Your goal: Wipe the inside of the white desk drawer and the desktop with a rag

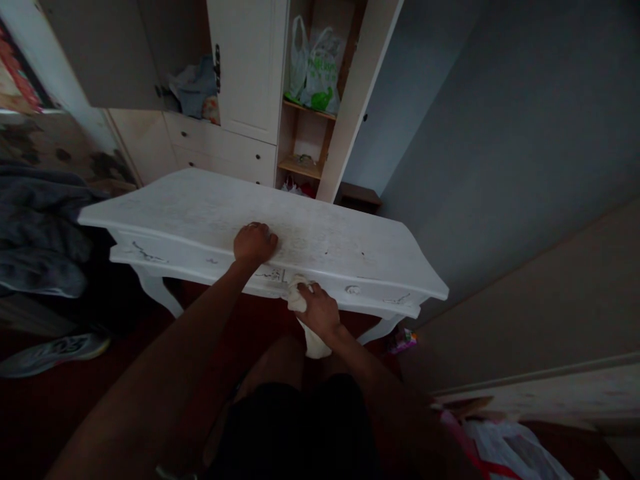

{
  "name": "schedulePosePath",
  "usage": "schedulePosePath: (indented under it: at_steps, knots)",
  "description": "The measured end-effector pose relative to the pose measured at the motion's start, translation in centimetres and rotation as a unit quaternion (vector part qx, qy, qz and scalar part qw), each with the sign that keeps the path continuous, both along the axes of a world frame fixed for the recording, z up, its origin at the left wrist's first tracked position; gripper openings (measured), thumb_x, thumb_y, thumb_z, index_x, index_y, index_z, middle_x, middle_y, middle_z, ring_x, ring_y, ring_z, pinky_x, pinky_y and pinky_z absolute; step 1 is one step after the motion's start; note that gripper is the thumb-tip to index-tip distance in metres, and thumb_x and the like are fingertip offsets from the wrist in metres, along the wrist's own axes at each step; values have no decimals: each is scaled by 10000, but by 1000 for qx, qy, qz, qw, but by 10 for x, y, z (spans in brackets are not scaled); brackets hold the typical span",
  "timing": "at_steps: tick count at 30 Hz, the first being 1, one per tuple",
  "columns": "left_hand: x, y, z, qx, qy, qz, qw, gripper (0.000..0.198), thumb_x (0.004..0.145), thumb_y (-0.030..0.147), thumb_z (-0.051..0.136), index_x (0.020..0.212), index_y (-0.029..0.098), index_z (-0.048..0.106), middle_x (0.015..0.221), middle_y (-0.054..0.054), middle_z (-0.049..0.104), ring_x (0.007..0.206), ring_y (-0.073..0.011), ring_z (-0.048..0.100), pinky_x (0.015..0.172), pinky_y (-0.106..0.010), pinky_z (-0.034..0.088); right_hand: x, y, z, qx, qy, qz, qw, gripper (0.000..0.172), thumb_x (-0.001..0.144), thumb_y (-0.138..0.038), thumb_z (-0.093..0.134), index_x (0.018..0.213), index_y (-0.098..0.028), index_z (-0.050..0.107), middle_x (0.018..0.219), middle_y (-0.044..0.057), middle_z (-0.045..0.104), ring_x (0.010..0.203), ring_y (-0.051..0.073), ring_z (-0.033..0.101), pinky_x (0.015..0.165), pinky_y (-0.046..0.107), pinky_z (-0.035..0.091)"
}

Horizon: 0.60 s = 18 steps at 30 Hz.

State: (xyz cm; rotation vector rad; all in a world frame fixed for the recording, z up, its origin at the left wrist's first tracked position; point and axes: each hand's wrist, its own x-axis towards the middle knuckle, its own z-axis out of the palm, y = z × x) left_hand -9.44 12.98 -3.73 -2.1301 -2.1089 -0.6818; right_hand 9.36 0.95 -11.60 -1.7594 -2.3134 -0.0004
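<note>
A white table (200,200) with carved drawer fronts and curved legs stands before me, its top marked with grey smudges. My left hand (255,242) is closed and rests on the tabletop near the front edge; whatever its curled fingers hold, if anything, is hidden. Lower and to the right, my right hand (320,310) grips a cream cloth (316,343). The upper part of this cloth is bunched against the drawer front, beside a carved panel (271,274), and the rest hangs below the hand. A round knob (353,290) sits further right on the front.
Behind the table is a white wardrobe (250,67) with open doors, and plastic bags (320,73) on its shelf. Dark clothing (40,220) is piled at left above a shoe (55,353). A grey wall (500,167) runs along the right, with a bag (515,447) at lower right.
</note>
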Motion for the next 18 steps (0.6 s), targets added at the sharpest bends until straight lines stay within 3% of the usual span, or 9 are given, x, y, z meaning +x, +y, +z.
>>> schedulePosePath:
  at_steps: [5,10,18]
  knots:
    - [0,0,3,-14,-9,0,1000,429,900,378,385,1074,143,700,1168,-176,676,1062,-293,621,909,-388,478,32,-10,4,-56,-30,-25,998,638,816,-380,715,1410,-257,516,1451,163,528,1128,320,657,884,421,556]
    - [0,1,3,-10,-21,-1,1000,416,891,366,405,1087,148,701,1166,-181,674,1044,-302,627,895,-406,485,88,-23,-5,-46,-35,-86,995,626,860,-429,660,1442,-257,505,1461,146,533,1176,307,640,935,399,534]
    - [0,1,2,-2,-30,9,1000,398,879,375,438,1067,157,712,1175,-172,681,1027,-303,643,857,-393,495,191,-51,-13,-25,-65,-195,978,571,885,-408,613,1415,-210,537,1365,167,601,1077,323,681,857,399,546]
